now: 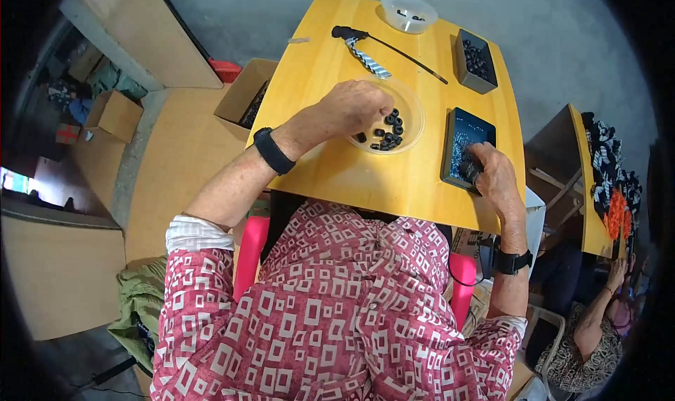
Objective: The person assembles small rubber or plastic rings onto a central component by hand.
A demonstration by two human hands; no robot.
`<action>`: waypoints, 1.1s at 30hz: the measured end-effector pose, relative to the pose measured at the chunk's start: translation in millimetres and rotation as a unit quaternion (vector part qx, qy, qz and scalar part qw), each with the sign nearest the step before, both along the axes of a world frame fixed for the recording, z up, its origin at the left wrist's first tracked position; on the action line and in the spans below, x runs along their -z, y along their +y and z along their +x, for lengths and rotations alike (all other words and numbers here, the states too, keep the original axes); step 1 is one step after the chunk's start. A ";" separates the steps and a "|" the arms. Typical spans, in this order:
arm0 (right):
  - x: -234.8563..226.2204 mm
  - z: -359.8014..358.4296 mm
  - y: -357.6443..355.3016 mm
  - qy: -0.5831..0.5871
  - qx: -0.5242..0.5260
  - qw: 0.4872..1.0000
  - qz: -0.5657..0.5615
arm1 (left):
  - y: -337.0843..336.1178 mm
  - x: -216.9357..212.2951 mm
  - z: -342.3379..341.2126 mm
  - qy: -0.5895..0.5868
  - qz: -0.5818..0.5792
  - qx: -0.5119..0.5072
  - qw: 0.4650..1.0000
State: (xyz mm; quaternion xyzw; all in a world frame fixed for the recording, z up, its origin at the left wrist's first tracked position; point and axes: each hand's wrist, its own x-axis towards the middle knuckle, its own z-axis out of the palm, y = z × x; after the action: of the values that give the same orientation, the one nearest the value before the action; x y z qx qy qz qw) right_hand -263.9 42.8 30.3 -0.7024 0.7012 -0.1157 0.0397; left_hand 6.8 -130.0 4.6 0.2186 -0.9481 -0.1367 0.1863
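My left hand [357,107] is closed above a clear round tub [419,130] on the yellow table. Its fingertips are bent inward, and what they hold, if anything, is hidden. Several small black ring-like parts [389,141] lie in the tub. At the right, my right hand [496,174] reaches into a dark rectangular tray [448,148] with many tiny shiny pieces [460,142] in it. The fingers of that hand curl at a dark lump [470,167], whose kind I cannot make out.
Behind the tub lie a thin black rod [408,54] and a striped strip [367,58]. A grey bin [478,83] of black parts and a clear bowl [408,13] stand at the far side. A cardboard box [242,95] is left of the table [316,169]. Another person's arm [594,323] shows at right.
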 end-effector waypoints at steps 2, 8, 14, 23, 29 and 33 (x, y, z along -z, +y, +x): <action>2.2 -1.9 0.5 -0.008 -0.004 1.000 -0.013 | 5.9 1.3 -2.5 0.087 -0.009 0.072 0.994; -1.7 3.2 -1.6 -0.006 -0.001 1.000 -0.008 | 8.7 -5.4 -9.8 -0.079 0.008 0.030 0.996; 4.8 0.0 -1.3 -0.043 0.011 0.998 -0.044 | 17.2 -10.6 -12.5 -0.019 0.090 0.055 0.994; 7.7 -3.6 -3.3 -0.026 0.008 0.998 -0.064 | -3.1 8.1 -12.4 -0.002 -0.040 0.031 0.999; 11.8 -6.1 -1.4 -0.079 0.020 0.990 -0.112 | 6.5 -1.3 -10.1 0.027 0.008 0.020 0.999; 10.2 -2.6 -2.6 -0.090 0.028 0.989 -0.115 | 8.0 11.7 -16.0 0.005 -0.004 0.013 1.000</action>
State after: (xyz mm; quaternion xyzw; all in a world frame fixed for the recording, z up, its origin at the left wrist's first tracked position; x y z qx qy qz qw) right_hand -266.5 40.1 20.0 -0.6693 0.6961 -0.2593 0.0186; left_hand -9.2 -122.0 -7.1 0.2051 -0.9503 -0.1364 0.1903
